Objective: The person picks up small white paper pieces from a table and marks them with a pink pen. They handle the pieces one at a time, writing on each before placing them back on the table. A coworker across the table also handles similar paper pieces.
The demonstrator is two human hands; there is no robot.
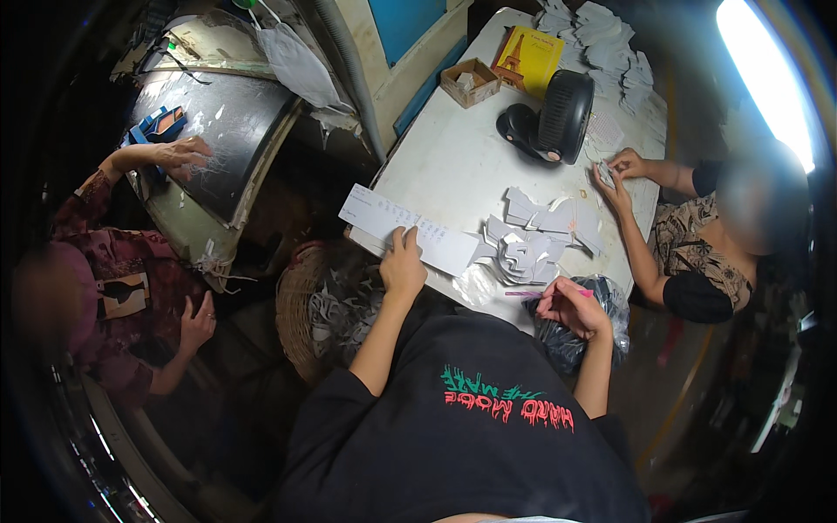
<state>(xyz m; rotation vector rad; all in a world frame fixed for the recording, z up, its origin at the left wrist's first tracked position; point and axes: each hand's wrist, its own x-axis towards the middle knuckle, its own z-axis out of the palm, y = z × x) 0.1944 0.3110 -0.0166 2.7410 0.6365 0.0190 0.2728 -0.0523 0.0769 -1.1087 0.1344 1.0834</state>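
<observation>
A long white paper sheet (366,212) with handwritten marks lies along the near left edge of the table. My left hand (404,266) rests on it, fingers stretched out and pressing down near its middle. My right hand (574,307) is closed around a pink pen (521,294), held over the table's near edge, apart from the sheet. Just beyond that hand, a loose pile of grey cut pieces (527,253) lies on the white table (453,166). A black plastic bag (615,322) is under and beside my right hand.
A black fan (567,118), a yellow notebook (532,59) and a small wooden box (471,83) stand farther back. More grey pieces (610,44) lie at the far end. A wicker basket (292,318) is below left. Co-workers sit on both sides, one handling a small grey piece (605,173).
</observation>
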